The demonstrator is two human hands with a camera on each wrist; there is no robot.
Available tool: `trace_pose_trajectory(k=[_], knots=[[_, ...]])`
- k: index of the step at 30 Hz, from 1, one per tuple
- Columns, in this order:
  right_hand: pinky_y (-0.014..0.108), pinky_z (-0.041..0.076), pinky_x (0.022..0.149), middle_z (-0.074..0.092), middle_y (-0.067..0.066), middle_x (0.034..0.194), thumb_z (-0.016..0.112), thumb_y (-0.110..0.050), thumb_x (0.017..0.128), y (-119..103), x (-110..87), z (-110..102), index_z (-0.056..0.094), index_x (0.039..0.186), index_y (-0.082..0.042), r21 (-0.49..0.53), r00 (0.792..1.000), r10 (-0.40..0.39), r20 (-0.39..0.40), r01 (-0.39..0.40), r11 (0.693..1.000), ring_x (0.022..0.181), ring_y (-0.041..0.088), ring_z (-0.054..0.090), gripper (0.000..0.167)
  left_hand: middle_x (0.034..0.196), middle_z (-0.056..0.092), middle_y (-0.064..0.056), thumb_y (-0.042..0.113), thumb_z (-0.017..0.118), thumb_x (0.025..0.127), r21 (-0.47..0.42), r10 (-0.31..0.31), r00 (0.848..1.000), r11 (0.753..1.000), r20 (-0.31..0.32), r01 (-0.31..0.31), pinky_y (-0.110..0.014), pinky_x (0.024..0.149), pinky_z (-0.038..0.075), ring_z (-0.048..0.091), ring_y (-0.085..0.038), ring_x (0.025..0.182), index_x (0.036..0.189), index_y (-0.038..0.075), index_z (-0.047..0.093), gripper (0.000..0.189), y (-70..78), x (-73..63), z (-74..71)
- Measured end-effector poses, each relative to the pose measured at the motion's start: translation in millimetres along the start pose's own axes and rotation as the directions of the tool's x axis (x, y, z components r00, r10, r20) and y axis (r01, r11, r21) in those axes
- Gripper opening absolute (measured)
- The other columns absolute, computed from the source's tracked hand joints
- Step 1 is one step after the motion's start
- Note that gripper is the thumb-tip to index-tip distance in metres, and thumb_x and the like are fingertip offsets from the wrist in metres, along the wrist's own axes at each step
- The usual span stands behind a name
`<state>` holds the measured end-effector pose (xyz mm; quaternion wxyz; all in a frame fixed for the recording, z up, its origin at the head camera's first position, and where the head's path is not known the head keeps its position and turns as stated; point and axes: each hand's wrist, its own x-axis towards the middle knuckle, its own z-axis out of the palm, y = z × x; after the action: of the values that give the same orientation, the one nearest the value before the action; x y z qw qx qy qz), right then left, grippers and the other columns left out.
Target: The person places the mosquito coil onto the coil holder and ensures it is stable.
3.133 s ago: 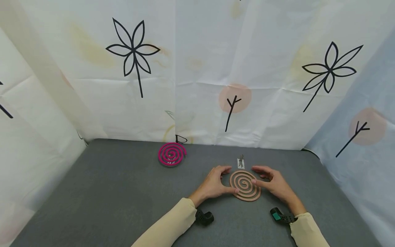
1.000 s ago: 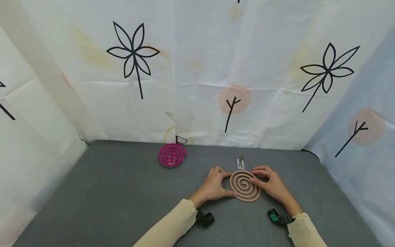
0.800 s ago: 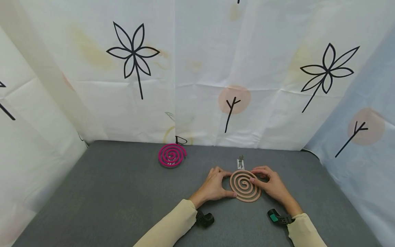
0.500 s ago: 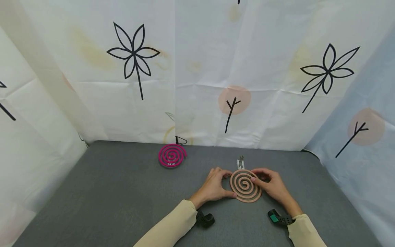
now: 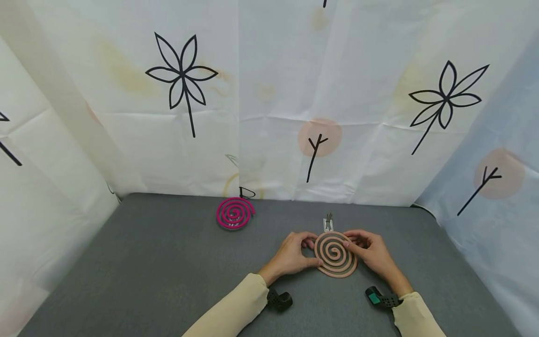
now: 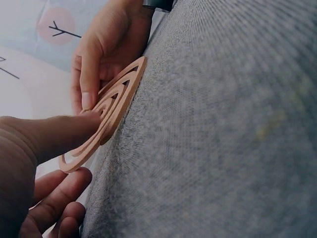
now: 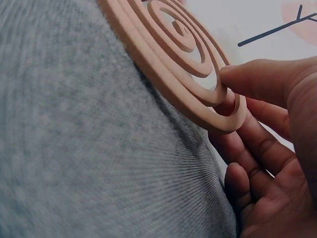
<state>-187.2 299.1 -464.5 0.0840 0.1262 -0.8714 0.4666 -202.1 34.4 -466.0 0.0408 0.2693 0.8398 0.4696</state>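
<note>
Left hand [image 5: 291,254] and right hand [image 5: 375,253], both part-closed, pinch opposite edges of the tan coil [image 5: 335,252]; it lies between them over the counter [image 5: 168,262], round, without a long axis, neither hand nearer.

A dark gray table [image 5: 160,267] with a ribbed, fabric-like surface is enclosed by pale hanging sheets. Behind the table, a creased white back sheet [image 5: 273,51], divided by a vertical seam, is printed with two black-outlined flowers [image 5: 182,73], one toward each end of the table. Between them, a pink disc [image 5: 330,145] is crossed by a forked black twig. Left of the table, a white side sheet [image 5: 38,196] is seen; right of it, a bluish sheet [image 5: 501,238] is decorated similarly. The table is softly, evenly lit.
</note>
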Motion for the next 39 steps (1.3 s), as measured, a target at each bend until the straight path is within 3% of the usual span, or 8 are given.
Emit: trace_pose_trajectory(k=[9, 24, 29, 33, 39], knots=[[0.028, 0.055, 0.067, 0.069, 0.014, 0.099, 0.070, -0.007, 0.096, -8.6, 0.5, -4.1, 0.068, 0.121, 0.004, 0.075, 0.998, 0.042, 0.050, -0.045, 0.996, 0.080, 0.013, 0.064, 0.027, 0.092, 0.065, 0.007, 0.014, 0.068, 0.099, -0.166, -0.007, 1.000, 0.986, -0.027, 0.003, -0.023, 0.072, 0.048, 0.056, -0.004, 0.079, 0.121, 0.009, 0.070, 0.023, -4.5, 0.5, 0.8], [0.028, 0.057, 0.068, 0.069, 0.013, 0.099, 0.072, -0.010, 0.096, -24.5, 2.6, -9.0, 0.068, 0.121, 0.007, 0.155, 0.994, 0.081, 0.074, -0.092, 0.984, 0.082, 0.012, 0.067, 0.030, 0.089, 0.069, -0.001, 0.011, 0.066, 0.100, -0.315, -0.057, 0.996, 0.949, -0.066, 0.034, -0.022, 0.065, 0.047, 0.057, -0.006, 0.075, 0.109, 0.003, 0.074, 0.015, 0.2, 4.0, -3.7], [0.026, 0.057, 0.071, 0.069, 0.012, 0.102, 0.070, -0.007, 0.097, -28.8, 3.4, -10.9, 0.065, 0.124, 0.010, 0.191, 0.994, 0.084, 0.075, -0.097, 0.977, 0.086, 0.010, 0.067, 0.033, 0.092, 0.070, -0.005, 0.009, 0.065, 0.100, -0.412, -0.086, 0.995, 0.909, -0.059, 0.054, -0.022, 0.064, 0.047, 0.062, -0.014, 0.080, 0.111, 0.001, 0.074, 0.015, 8.3, 3.4, -8.3], [0.025, 0.058, 0.073, 0.069, 0.011, 0.104, 0.069, -0.007, 0.098, -32.0, 3.9, -12.0, 0.063, 0.125, 0.012, 0.224, 0.993, 0.082, 0.083, -0.099, 0.970, 0.088, 0.010, 0.068, 0.035, 0.095, 0.070, -0.007, 0.007, 0.063, 0.101, -0.489, -0.117, 0.992, 0.869, -0.040, 0.083, -0.033, 0.071, 0.056, 0.066, -0.021, 0.085, 0.114, -0.001, 0.072, 0.017, 15.7, 2.5, -14.0], [0.025, 0.058, 0.078, 0.069, 0.011, 0.107, 0.066, -0.007, 0.100, -36.9, 3.2, -11.8, 0.058, 0.129, 0.015, 0.272, 0.993, 0.048, 0.108, -0.076, 0.959, 0.092, 0.011, 0.069, 0.038, 0.096, 0.070, -0.008, 0.008, 0.062, 0.102, -0.538, -0.138, 0.990, 0.836, -0.013, 0.109, -0.047, 0.082, 0.059, 0.067, -0.013, 0.082, 0.115, -0.003, 0.071, 0.019, 21.1, 3.8, -22.4]])
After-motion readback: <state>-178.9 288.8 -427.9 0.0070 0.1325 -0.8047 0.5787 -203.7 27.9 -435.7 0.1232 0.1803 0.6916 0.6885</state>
